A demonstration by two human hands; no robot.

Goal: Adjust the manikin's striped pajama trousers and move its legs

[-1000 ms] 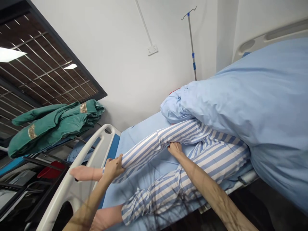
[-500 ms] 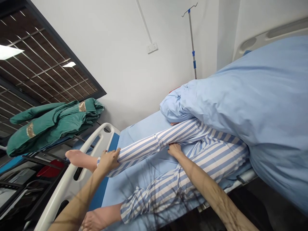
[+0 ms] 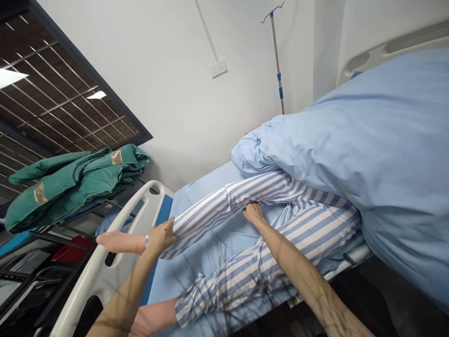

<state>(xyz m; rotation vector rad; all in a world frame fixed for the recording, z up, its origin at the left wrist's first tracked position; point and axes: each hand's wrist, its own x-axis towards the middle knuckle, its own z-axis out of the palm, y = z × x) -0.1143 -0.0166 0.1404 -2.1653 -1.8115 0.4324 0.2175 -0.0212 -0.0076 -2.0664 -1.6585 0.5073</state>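
A leg in blue-and-white striped trousers (image 3: pixel 206 215) is raised off the bed, and its bare foot (image 3: pixel 119 242) points toward the footboard. My left hand (image 3: pixel 161 237) grips the shin just above the ankle. My right hand (image 3: pixel 253 213) is at the underside of the same leg near the knee, with its fingertips hidden behind the cloth. A second striped leg (image 3: pixel 259 267) lies flat below, ending in a bare foot (image 3: pixel 150 318) partly behind my left forearm. A pale blue quilt (image 3: pixel 365 140) covers the rest of the body.
A white bed footboard (image 3: pixel 105 252) stands just past the raised foot. The light blue sheet (image 3: pixel 196 276) lies under the legs. A green garment (image 3: pixel 77 187) is draped beyond the footboard, with a red object (image 3: pixel 70 248) below it. A drip stand (image 3: pixel 277 61) stands against the wall.
The raised foot and shin sit higher than a second ago, with my left hand moving along. They were slightly higher still half a second ago. My right hand stays near the knee.
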